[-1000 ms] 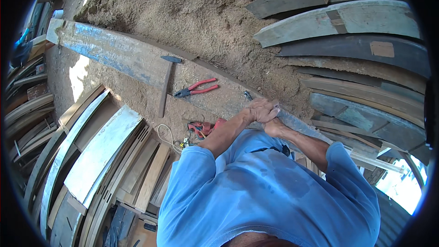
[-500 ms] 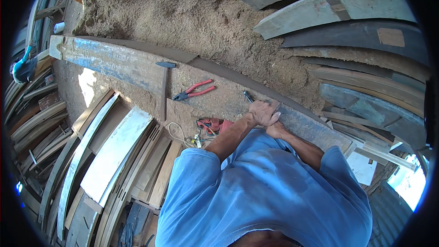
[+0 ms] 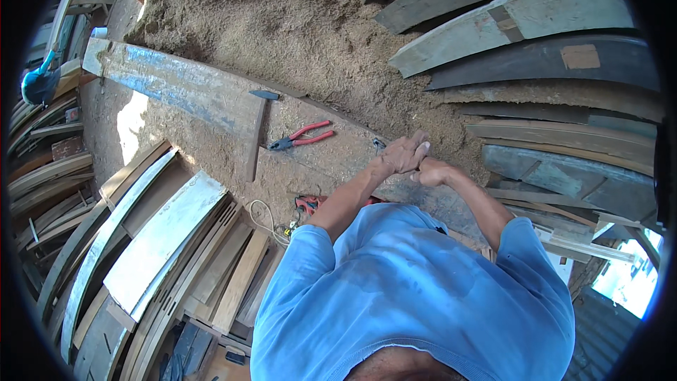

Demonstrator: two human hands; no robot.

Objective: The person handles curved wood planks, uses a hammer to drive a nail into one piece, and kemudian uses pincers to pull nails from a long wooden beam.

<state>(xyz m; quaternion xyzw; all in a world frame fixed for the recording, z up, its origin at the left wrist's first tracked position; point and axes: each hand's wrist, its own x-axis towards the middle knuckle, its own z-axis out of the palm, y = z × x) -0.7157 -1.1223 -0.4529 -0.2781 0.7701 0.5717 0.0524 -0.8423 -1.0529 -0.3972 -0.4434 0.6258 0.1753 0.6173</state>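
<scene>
Over the right part of the long wooden bench board [image 3: 211, 109], my two hands meet just ahead of my body. My left hand [image 3: 402, 154] is bent and closed, its thumb toward the right hand; what it grips is mostly hidden. A small dark metal end of a tool [image 3: 379, 144] shows beside its knuckles. My right hand [image 3: 434, 171] is curled into a fist against the left one, and its contents are hidden. Left of them lie red-handled pliers [image 3: 303, 137], jaws toward the left. Beyond the pliers rests a hammer [image 3: 256, 137], its dark head near the board's far edge.
Sawdust [image 3: 282, 35] is heaped beyond the board. A red tool [image 3: 308, 203] and a pale cord [image 3: 261, 215] lie close to my left side. Stacked planks [image 3: 159, 240] fill the near left, and more boards [image 3: 522, 21] stand at the right.
Both hands have moved slightly farther from my body. My left hand's fingers, flatter and spread before, are now more bent, and the right fist shows more clearly. The pliers and hammer still lie on the board.
</scene>
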